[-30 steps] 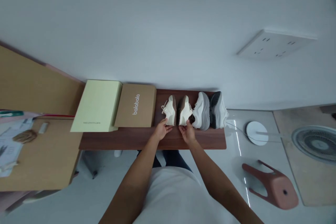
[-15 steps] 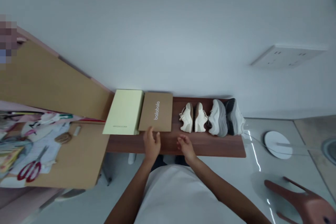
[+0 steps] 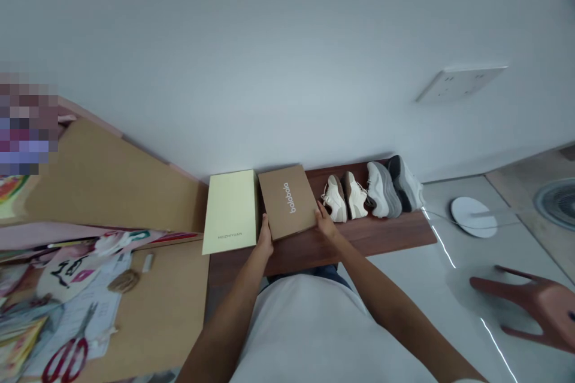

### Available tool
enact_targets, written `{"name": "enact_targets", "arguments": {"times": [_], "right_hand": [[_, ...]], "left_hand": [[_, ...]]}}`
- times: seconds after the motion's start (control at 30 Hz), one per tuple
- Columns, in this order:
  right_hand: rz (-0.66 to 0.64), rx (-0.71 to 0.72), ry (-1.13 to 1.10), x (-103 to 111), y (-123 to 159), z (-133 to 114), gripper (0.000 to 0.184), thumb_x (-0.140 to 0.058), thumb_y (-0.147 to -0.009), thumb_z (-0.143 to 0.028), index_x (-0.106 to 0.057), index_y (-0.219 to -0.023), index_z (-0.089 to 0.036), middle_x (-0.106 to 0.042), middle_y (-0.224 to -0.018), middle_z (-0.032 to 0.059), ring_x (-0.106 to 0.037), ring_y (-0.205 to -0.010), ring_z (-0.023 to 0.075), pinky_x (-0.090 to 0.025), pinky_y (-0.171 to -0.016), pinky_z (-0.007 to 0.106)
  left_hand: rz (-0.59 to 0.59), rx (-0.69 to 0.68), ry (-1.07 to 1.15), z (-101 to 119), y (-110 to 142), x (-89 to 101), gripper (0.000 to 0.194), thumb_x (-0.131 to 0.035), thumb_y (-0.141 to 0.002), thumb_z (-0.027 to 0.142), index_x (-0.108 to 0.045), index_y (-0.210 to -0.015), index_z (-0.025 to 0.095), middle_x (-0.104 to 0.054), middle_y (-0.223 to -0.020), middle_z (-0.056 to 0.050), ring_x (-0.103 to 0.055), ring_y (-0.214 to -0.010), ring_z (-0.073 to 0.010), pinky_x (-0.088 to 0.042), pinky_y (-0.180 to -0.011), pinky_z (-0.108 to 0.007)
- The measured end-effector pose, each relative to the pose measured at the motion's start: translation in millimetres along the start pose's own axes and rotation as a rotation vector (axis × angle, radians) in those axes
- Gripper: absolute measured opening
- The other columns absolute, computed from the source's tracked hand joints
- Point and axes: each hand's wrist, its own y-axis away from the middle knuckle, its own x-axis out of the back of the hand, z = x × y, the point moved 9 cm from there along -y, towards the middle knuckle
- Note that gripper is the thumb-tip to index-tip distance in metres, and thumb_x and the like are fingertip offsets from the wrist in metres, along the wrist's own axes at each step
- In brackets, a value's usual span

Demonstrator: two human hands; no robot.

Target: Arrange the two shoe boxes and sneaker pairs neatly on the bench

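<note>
Holding a closed brown shoebox [image 3: 287, 200] between two bare hands, a person in a white top leans over a dark wooden bench [image 3: 386, 236] set against a pale wall. The left hand [image 3: 265, 238] is against the box's left side at the near corner; the right hand [image 3: 325, 222] cups the near right corner, fingers bent. The brown box sits at a slight angle, with "balabala" printed in white on its top. Its top is shut, so what it contains cannot be seen; whether its base rests flat on the bench is hard to tell.

Just to its left stands a pale green box [image 3: 231, 209] marked "MEIZHIYUAN", also closed, its contents hidden. To the right of the brown box, outside either container, are two small cream shoes with brown soles, a left one [image 3: 336, 198] and a right one [image 3: 356, 196]. Beyond them, two larger sneakers, one white and grey [image 3: 384, 190], the other white with a dark sole [image 3: 406, 184], lie near the bench's right end.

At far left, a cardboard-coloured desk [image 3: 162, 311] holds papers and red-handled scissors [image 3: 74, 347]. On the floor at right are a pinkish-brown stool [image 3: 548, 311] and a round white base [image 3: 474, 216].
</note>
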Motion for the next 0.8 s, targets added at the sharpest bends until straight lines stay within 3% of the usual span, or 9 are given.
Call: {"name": "enact_targets", "arguments": {"times": [0.1,0.17,0.3,0.4,0.47,0.57,0.63,0.7,0.8], "right_hand": [[-0.015,-0.148,-0.077,-1,14,3,0.073,-0.054,-0.087,-0.060,-0.044,-0.152,-0.028,-0.054,-0.151,0.0090,-0.060,-0.126,0.0299,-0.058,-0.094,0.053],[-0.082,-0.191,-0.163,-16,28,-3,0.068,-0.062,-0.084,-0.056,-0.054,-0.145,-0.025,-0.065,-0.138,0.0105,-0.065,-0.118,0.0300,-0.060,-0.089,0.050],[-0.249,-0.332,-0.427,-45,56,-16,0.054,-0.058,-0.087,-0.064,-0.071,-0.117,-0.021,-0.077,-0.104,0.0108,-0.070,-0.107,0.0309,-0.060,-0.085,0.048],[-0.317,-0.461,-0.500,-39,65,-20,0.055,-0.049,-0.091,-0.068,-0.071,-0.112,-0.022,-0.077,-0.099,0.0096,-0.071,-0.102,0.0288,-0.060,-0.082,0.048],[-0.269,-0.489,-0.446,-21,58,-20,0.048,-0.053,-0.092,-0.063,-0.069,-0.113,-0.023,-0.077,-0.100,0.0091,-0.072,-0.097,0.0268,-0.061,-0.079,0.047],[-0.026,-0.489,-0.253,16,41,-15,0.037,-0.061,-0.090,-0.049,-0.066,-0.116,-0.023,-0.075,-0.103,0.0076,-0.071,-0.091,0.0240,-0.061,-0.076,0.045],[0.105,-0.461,-0.113,31,35,-12,0.036,-0.062,-0.088,-0.046,-0.065,-0.117,-0.025,-0.074,-0.109,0.0074,-0.070,-0.097,0.0244,-0.060,-0.080,0.046],[0.136,-0.365,-0.019,32,32,-12,0.037,-0.064,-0.085,-0.045,-0.067,-0.114,-0.024,-0.073,-0.116,0.0088,-0.067,-0.111,0.0265,-0.057,-0.092,0.048],[0.079,-0.136,0.027,19,35,-19,0.043,-0.069,-0.079,-0.044,-0.067,-0.115,-0.022,-0.070,-0.124,0.0101,-0.059,-0.127,0.0269,-0.044,-0.111,0.048]], "left_hand": [[0.023,-0.141,-0.150,7,32,8.9,0.063,-0.053,-0.091,0.067,-0.067,-0.126,0.016,-0.069,-0.131,-0.016,-0.060,-0.130,-0.0288,-0.044,-0.113,-0.043],[0.006,-0.308,-0.322,13,58,7.3,0.062,-0.056,-0.091,0.064,-0.064,-0.131,0.018,-0.064,-0.139,-0.015,-0.055,-0.135,-0.0300,-0.041,-0.116,-0.045],[-0.041,-0.628,-0.635,18,106,-18.5,0.073,-0.057,-0.093,0.056,-0.041,-0.154,0.022,-0.037,-0.163,-0.012,-0.031,-0.152,-0.0276,-0.024,-0.125,-0.046],[-0.081,-0.696,-0.790,8,118,-44.6,0.077,-0.056,-0.093,0.054,-0.034,-0.158,0.021,-0.027,-0.168,-0.013,-0.019,-0.157,-0.0290,-0.016,-0.127,-0.050],[-0.136,-0.689,-0.855,-3,114,-61.4,0.075,-0.058,-0.091,0.055,-0.039,-0.156,0.023,-0.026,-0.168,-0.013,-0.017,-0.157,-0.0315,-0.015,-0.126,-0.053],[-0.125,-0.628,-0.898,-13,93,-69.3,0.072,-0.061,-0.088,0.054,-0.046,-0.151,0.023,-0.028,-0.167,-0.015,-0.018,-0.156,-0.0355,-0.016,-0.124,-0.055],[0.047,-0.562,-0.880,-8,68,-52.6,0.078,-0.063,-0.087,0.050,-0.041,-0.153,0.015,-0.022,-0.167,-0.021,-0.015,-0.156,-0.0383,-0.014,-0.124,-0.057],[0.228,-0.496,-0.808,3,44,-27.9,0.087,-0.065,-0.086,0.043,-0.030,-0.156,0.005,-0.015,-0.166,-0.029,-0.012,-0.156,-0.0392,-0.014,-0.125,-0.056],[0.176,-0.487,-0.645,15,11,-16.9,0.089,-0.066,-0.085,0.035,-0.022,-0.158,0.006,-0.023,-0.164,-0.029,-0.024,-0.155,-0.0330,-0.022,-0.124,-0.049]]}}
